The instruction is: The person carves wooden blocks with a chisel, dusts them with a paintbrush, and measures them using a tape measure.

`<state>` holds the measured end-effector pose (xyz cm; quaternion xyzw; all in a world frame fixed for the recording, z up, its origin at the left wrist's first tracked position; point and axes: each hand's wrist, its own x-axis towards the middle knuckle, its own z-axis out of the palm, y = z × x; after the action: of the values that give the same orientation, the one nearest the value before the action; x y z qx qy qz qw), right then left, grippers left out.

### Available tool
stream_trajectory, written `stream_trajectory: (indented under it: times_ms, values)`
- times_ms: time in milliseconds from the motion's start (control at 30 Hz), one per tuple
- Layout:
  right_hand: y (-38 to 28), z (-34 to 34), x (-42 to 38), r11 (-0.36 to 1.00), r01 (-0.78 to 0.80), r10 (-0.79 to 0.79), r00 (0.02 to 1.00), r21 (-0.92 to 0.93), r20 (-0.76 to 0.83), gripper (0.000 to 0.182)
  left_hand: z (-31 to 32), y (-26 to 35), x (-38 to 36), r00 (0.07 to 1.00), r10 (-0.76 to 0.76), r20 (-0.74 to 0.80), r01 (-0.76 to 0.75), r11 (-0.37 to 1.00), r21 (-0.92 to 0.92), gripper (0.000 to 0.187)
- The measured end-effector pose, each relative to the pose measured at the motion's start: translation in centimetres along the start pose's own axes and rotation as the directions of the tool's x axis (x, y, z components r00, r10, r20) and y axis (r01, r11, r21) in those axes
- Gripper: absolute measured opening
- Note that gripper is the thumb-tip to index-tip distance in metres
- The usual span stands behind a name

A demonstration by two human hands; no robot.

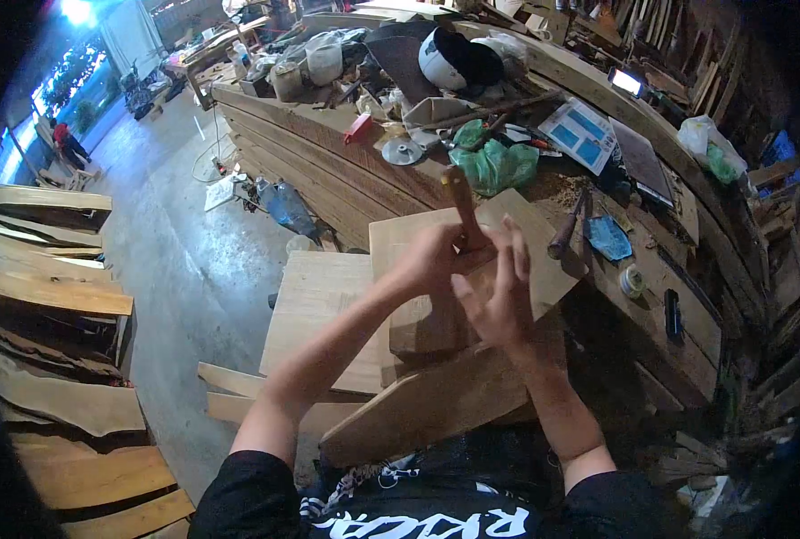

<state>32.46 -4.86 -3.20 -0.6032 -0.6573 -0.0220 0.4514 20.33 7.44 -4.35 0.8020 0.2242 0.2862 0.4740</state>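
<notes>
My left hand (440,256) is closed round the lower part of a wooden-handled tool (458,198), which stands roughly upright; its lower end is hidden by the hand. My right hand (501,292) is beside it with the fingers apart, nothing visible in them. Below both hands lies a thick wooden block (422,323) on pale boards (319,305). Nearer my body a long curved-edge board (427,409) leans across. To the right of my right hand a mallet-like tool (566,229) with a dark handle lies on the bench.
Stacked timber (301,153) carries a white and black helmet (454,58), green plastic bags (499,166), a metal disc (403,151) and printed sheets (580,135). A tape roll (632,281) lies at the right. Slabs (59,287) line the left; a person (66,142) is far off.
</notes>
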Motion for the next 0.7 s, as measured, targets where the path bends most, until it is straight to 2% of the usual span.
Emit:
stream_trajectory:
  times_ms: [67,100,200,233,333,367,400,433,467,500,533,567,600,667,700]
  values:
    - [1.5,-0.7,0.4,0.996,-0.025,0.024,1.0,-0.091,-0.003,0.069,0.7,-3.0,2.5,0.999,0.016,0.039,-0.015,0.999,-0.031,0.021]
    - [2.2,-1.4,0.7,0.988,-0.073,0.072,0.997,-0.133,-0.011,0.064,0.9,-3.8,3.7,0.994,-0.054,0.091,0.061,0.995,-0.076,0.026]
    - [6.1,-3.1,1.9,0.862,-0.129,0.082,0.99,-0.491,-0.116,0.061,0.7,1.5,5.1,0.987,-0.159,-0.007,0.154,0.948,0.277,0.035]
    - [8.3,-3.3,2.1,0.862,-0.179,0.139,0.983,-0.475,-0.12,0.06,1.3,0.5,6.1,0.998,-0.067,-0.019,0.07,0.973,0.222,0.039]
    - [14.2,-3.1,1.6,0.839,-0.301,0.282,0.953,-0.453,-0.11,0.058,4.1,-0.9,9.4,0.993,-0.116,-0.017,0.117,0.964,0.24,0.054]
    - [15.2,-2.9,1.2,0.827,-0.319,0.311,0.946,-0.463,-0.096,0.057,5.2,-3.3,10.6,0.999,0.021,0.044,-0.026,0.993,0.118,0.06]
    - [16.1,-2.8,1.1,0.817,-0.333,0.335,0.939,-0.471,-0.082,0.057,5.5,-3.1,10.7,0.999,0.013,0.029,-0.02,0.969,0.248,0.059]
    - [16.8,-2.7,1.1,0.859,-0.377,0.381,0.923,-0.347,-0.06,0.051,5.9,-2.8,10.4,1.0,0.006,0.012,-0.01,0.927,0.376,0.058]
    - [17.6,-2.8,0.9,0.863,-0.345,0.35,0.935,-0.368,-0.057,0.049,6.1,-2.5,9.9,1.0,-0.002,-0.004,0.004,0.867,0.498,0.058]
    - [17.9,-2.8,0.6,0.866,-0.317,0.321,0.945,-0.387,-0.056,0.047,6.0,-3.5,9.4,0.994,0.067,0.086,-0.102,0.857,0.505,0.057]
    - [18.6,-2.9,0.5,0.867,-0.292,0.294,0.954,-0.403,-0.058,0.046,5.3,-2.3,8.2,0.993,0.069,0.101,-0.11,0.861,0.497,0.057]
    - [20.6,-2.3,0.2,0.899,-0.217,0.195,0.976,-0.381,-0.097,0.037,4.9,-1.2,6.6,0.991,0.068,0.117,-0.117,0.865,0.488,0.056]
    - [20.1,-2.3,0.2,0.892,-0.254,0.239,0.967,-0.373,-0.088,0.036,4.2,0.2,4.9,0.989,0.067,0.131,-0.123,0.87,0.478,0.056]
    - [17.1,-3.5,0.8,0.876,-0.32,0.318,0.946,-0.36,-0.067,0.032,2.9,1.6,1.1,0.989,0.14,0.056,-0.149,0.856,0.494,0.054]
    - [14.3,-4.0,1.3,0.854,-0.391,0.377,0.92,-0.342,-0.108,0.025,2.2,1.8,-0.7,0.984,0.178,0.019,-0.163,0.849,0.503,0.054]
